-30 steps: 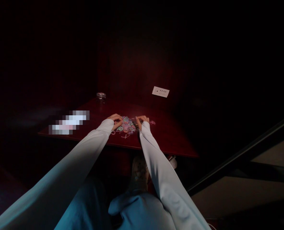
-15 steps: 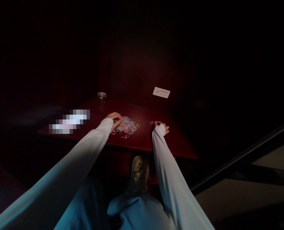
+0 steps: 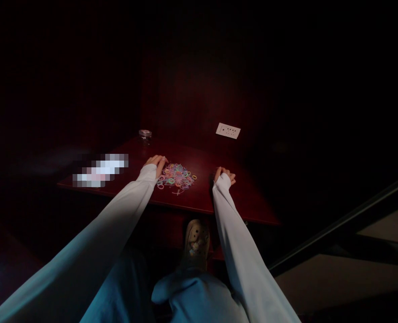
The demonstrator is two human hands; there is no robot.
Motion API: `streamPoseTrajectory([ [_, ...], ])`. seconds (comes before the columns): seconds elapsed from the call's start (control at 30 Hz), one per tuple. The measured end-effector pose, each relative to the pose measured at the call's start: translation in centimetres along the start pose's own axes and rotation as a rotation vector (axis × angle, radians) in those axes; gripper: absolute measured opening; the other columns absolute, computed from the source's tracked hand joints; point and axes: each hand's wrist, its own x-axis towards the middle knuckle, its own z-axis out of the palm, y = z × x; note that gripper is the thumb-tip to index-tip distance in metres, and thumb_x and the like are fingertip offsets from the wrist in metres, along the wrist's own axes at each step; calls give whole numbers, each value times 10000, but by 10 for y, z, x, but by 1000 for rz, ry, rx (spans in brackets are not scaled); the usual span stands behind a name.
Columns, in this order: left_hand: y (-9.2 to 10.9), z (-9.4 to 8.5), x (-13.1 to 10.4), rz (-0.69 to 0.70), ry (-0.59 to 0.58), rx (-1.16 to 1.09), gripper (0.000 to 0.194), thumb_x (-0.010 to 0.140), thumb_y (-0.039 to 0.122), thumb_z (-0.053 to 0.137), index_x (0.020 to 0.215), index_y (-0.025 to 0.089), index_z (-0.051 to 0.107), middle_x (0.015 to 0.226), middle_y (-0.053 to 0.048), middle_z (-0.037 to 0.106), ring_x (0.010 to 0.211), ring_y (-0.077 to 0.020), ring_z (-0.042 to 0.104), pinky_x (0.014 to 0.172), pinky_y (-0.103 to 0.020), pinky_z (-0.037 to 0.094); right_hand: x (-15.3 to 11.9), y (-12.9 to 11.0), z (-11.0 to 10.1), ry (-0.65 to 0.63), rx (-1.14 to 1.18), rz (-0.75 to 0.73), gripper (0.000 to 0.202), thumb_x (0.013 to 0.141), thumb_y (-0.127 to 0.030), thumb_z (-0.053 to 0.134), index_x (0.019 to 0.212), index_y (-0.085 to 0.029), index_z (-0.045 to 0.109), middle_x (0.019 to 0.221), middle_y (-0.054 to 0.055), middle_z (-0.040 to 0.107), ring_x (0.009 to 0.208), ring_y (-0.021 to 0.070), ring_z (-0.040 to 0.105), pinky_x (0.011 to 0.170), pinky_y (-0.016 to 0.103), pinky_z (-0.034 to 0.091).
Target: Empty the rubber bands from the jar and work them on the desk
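A loose pile of small, many-coloured elastic hair ties (image 3: 179,177) lies on the dark red table (image 3: 199,154). By the pile's upper left edge is my left hand (image 3: 155,164), thumb and forefinger tips together in a pinch. Whatever is between them is too small to name. My right hand (image 3: 225,175) rests over the table to the right, apart from the pile. Its fingers are curled closed, and the sleeve and fingers hide what they hold.
A clear lidded jar (image 3: 145,136) stands at the table's back left. A pixelated bright patch (image 3: 101,170) covers something on the left side. On the wall behind is a white socket plate (image 3: 228,130). Below the table's front edge shows a clog shoe (image 3: 197,240).
My left hand has drawn up and back from the pile, its fingertips coming together. A small pinkish thing seen at my right fingertips is now hidden; that hand has barely moved.
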Motion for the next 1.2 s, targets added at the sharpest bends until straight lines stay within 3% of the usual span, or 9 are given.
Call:
streamPoseTrajectory([
  [0.23, 11, -1, -6, -67, -3, 31, 502, 1045, 436, 319, 786, 253, 708, 1074, -8, 737, 1012, -246, 570, 951, -398, 410, -32, -33, 8, -199, 114, -506, 335, 1007, -247, 438, 1215, -279, 698, 1191, 68, 666, 1090, 255, 450, 937, 367, 310],
  [0.4, 13, -2, -2, -48, -121, 12, 555, 1050, 395, 256, 743, 239, 692, 1089, -12, 732, 1011, -240, 563, 981, -380, 404, -57, -59, 12, -321, 195, -641, 372, 995, -226, 465, 1273, -329, 690, 1162, 48, 657, 1090, 248, 443, 958, 369, 329],
  [0.57, 12, -3, -5, -103, -71, 70, 464, 1036, 338, 306, 832, 241, 712, 1103, -39, 720, 1028, -258, 556, 978, -404, 392, -67, -68, 14, -434, 202, -766, 334, 1015, -335, 527, 1306, -375, 687, 1248, 26, 636, 1113, 235, 429, 984, 369, 333],
  [0.8, 13, -11, -6, -311, 14, 92, 514, 1036, 288, 277, 766, 235, 711, 1069, -44, 725, 1029, -275, 565, 929, -421, 384, -65, -65, 20, -460, 193, -711, 276, 1016, -447, 548, 1077, -340, 794, 1244, 10, 661, 1126, 228, 425, 1002, 383, 334],
  [1.0, 12, -6, -7, -127, -29, 29, 229, 901, 200, 515, 808, 253, 717, 1081, -3, 733, 1025, -241, 568, 975, -388, 384, -63, -66, 19, -447, 227, -631, 253, 1014, -388, 562, 1020, -318, 805, 1201, 9, 688, 1136, 225, 443, 987, 381, 346],
  [1.2, 9, -3, -9, -67, -60, 49, 148, 841, 190, 591, 818, 253, 722, 1111, -3, 724, 1024, -242, 575, 981, -397, 391, -62, -66, 20, -449, 220, -614, 272, 1016, -396, 550, 989, -309, 806, 1186, 9, 692, 1126, 219, 450, 975, 375, 347],
])
